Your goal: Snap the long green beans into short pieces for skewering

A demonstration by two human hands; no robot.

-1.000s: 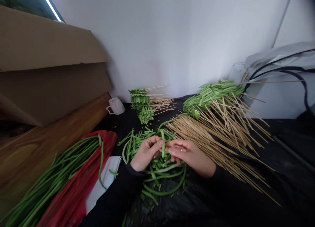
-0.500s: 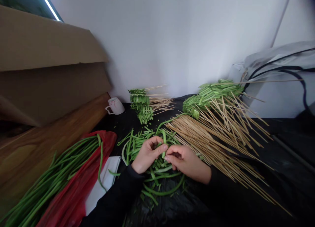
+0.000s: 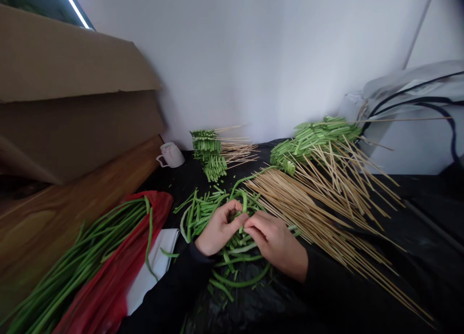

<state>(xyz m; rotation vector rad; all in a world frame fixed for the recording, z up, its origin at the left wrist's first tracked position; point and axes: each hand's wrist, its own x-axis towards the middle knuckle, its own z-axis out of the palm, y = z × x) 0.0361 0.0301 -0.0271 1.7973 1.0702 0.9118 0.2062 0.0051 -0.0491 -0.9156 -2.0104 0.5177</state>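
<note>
My left hand [image 3: 219, 229] pinches a green bean [image 3: 244, 201] between thumb and fingers, with the bean standing nearly upright. My right hand [image 3: 276, 241] meets it from the right, its thumb and fingertips closed on the bean's lower part. Below and around both hands lies a pile of cut and whole green beans [image 3: 198, 217] on black plastic sheeting [image 3: 253, 307]. A spread of bare bamboo skewers [image 3: 300, 206] lies just right of my right hand.
Skewered beans are stacked at the back centre [image 3: 208, 148] and back right [image 3: 326, 138]. A white mug [image 3: 171, 155] stands by a cardboard box [image 3: 79, 63]. At left, long beans [image 3: 90, 261] lie on a red bag [image 3: 108, 281] beside white paper [image 3: 152, 264].
My right hand has turned slightly and its fingers have closed in on the bean. My left hand keeps its pinch. The view has shifted a little.
</note>
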